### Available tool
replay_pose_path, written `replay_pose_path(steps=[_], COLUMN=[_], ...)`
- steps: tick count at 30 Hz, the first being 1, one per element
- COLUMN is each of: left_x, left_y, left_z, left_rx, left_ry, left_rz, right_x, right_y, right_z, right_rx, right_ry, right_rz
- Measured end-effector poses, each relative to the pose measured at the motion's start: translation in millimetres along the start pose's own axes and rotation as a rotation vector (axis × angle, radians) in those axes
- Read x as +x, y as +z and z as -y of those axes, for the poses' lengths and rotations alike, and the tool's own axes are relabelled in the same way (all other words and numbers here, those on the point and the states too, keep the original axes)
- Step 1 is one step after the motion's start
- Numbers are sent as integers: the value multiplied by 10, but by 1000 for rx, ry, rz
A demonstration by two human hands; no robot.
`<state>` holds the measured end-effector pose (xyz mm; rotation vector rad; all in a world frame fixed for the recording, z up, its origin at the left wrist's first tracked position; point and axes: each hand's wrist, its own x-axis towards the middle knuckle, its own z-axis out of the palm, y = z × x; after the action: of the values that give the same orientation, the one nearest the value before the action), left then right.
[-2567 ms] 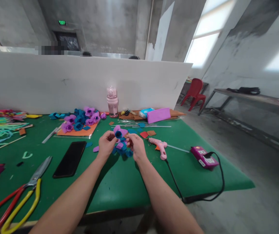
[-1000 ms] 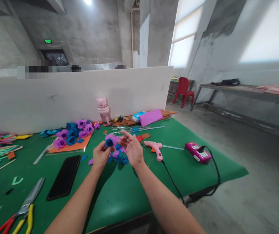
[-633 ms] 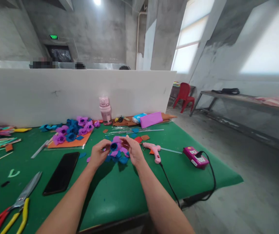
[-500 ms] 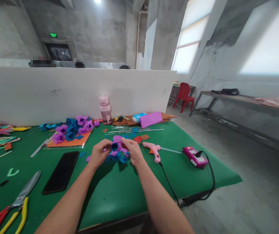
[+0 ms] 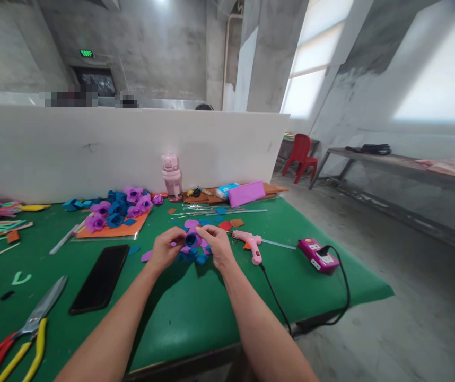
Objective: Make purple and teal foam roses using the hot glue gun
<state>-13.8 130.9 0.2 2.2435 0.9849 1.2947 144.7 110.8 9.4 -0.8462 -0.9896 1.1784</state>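
Both forearms stretched forward over green table (image 5: 195,313) — foam flower (image 5: 191,239) pinched between left hand (image 5: 166,250) and right hand (image 5: 216,245), just above table. One glue gun (image 5: 251,245), one phone (image 5: 99,278), one scissors (image 5: 24,333) counted.

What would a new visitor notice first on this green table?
First, the left hand and right hand meeting at the table's middle, both holding a purple and blue foam flower. Then the pile of finished flowers behind to the left, and the pink glue gun just right of the hands.
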Motion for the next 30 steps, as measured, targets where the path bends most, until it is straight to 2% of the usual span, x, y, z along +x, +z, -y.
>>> replay_pose_path(steps=[11, 14, 18, 22, 30], left_x=[-8, -6, 10, 31, 28], left_y=[25, 43, 45, 24, 40], left_z=[12, 24, -5, -69, -53], left_rx=[-15, -84, -229, -300, -330], left_ry=[-41, -110, -240, -333, -346], left_rz=[5, -47, -153, -174, -196], right_x=[-10, 14, 39, 18, -23], right_y=[33, 18, -1, 26, 78], right_z=[-1, -26, -67, -87, -46], right_rx=[69, 110, 161, 158, 170], right_ry=[0, 14, 58, 42, 20], right_rz=[-30, -51, 14, 86, 107])
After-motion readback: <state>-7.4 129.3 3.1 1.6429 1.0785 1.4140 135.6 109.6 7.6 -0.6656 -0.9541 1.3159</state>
